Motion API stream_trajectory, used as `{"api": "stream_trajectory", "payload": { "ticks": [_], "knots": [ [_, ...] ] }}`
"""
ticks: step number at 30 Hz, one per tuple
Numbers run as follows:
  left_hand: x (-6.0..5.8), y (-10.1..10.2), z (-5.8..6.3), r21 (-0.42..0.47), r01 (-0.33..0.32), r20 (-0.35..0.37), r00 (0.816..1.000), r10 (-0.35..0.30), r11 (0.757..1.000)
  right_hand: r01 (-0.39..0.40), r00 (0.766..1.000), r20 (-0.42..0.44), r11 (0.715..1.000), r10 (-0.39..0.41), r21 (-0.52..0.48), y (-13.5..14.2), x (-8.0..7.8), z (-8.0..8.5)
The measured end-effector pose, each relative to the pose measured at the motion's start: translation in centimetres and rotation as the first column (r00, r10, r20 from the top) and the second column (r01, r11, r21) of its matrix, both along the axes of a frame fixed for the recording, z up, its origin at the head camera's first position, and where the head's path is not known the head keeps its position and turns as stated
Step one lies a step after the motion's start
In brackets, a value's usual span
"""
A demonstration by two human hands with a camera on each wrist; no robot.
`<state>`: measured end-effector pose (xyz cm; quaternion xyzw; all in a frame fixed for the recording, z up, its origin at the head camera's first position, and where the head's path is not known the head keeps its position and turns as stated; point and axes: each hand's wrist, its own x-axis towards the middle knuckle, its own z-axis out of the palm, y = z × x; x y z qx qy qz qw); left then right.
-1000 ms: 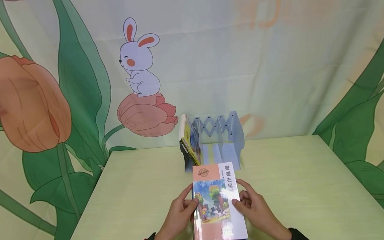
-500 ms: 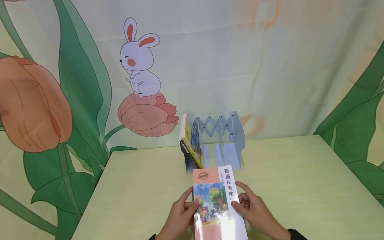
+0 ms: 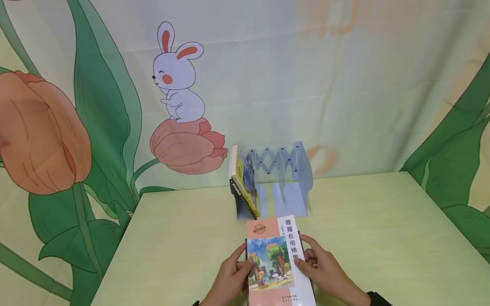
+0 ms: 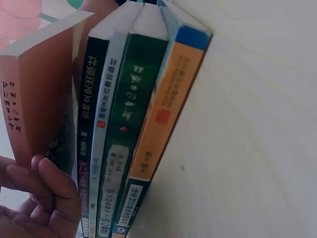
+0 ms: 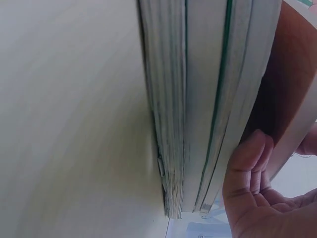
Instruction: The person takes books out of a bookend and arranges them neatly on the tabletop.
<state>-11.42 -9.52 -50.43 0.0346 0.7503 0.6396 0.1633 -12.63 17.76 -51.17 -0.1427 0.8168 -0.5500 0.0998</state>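
Observation:
Both hands hold a paperback book (image 3: 271, 263) with a pink and white cover, a picture of trees and Chinese lettering. My left hand (image 3: 231, 274) grips its left edge, thumb on the cover. The right edge is pinched by my right hand (image 3: 325, 270), thumb also on top. In the left wrist view, the pink spine (image 4: 29, 114) stands apart at this end from a stack of several books (image 4: 133, 99) with black, pale blue, green and orange spines. The stack's page edges (image 5: 203, 99) show in the right wrist view, with a gap under the held book.
Beyond the hands stands a blue-grey expandable book rack (image 3: 304, 170) with upright dividers. A few books (image 3: 245, 182) lean in its left section. The pale green table (image 3: 383, 229) meets a printed cloth backdrop (image 3: 268, 85) behind the rack.
The held book has shifted slightly toward me and changed tilt, so the glare on its cover has gone. Both hands keep their grip. More of the books in the rack shows.

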Motion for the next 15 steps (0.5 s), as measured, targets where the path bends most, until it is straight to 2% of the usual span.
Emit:
{"api": "stream_trajectory", "payload": {
  "ticks": [7,15],
  "knots": [
    [-0.2,-0.1,-0.5,0.002,0.019,0.017,1.0,-0.019,1.0,0.003,1.0,0.002,0.997,-0.003,0.075,0.0,0.0,-0.1],
    [-0.4,-0.1,-1.3,-0.021,0.039,0.041,0.998,-0.038,0.999,-0.002,1.0,0.009,0.996,0.001,0.088,0.1,-0.1,-0.6]
  ]
}}
